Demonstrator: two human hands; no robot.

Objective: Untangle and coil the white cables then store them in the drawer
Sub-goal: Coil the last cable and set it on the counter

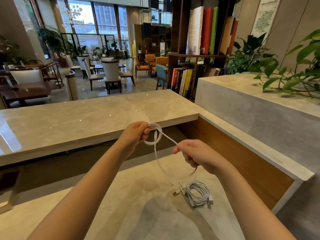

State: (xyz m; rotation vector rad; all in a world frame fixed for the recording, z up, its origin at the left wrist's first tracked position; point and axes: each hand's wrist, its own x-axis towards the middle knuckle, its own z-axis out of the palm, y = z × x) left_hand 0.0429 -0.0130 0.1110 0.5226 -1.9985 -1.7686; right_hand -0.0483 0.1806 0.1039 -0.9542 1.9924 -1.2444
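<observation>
While my left grip (136,135) curls round the cable's (156,150) loops above the surface (121,205) and my right grip (195,156) pinches its free run, I should feed even, untwisted turns, matching the coil (197,194) lying nearby.

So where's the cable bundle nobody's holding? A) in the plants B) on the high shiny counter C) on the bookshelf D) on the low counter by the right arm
D: the wound bundle lies on the low counter, while the left hand and right hand hold another white cable.
</observation>
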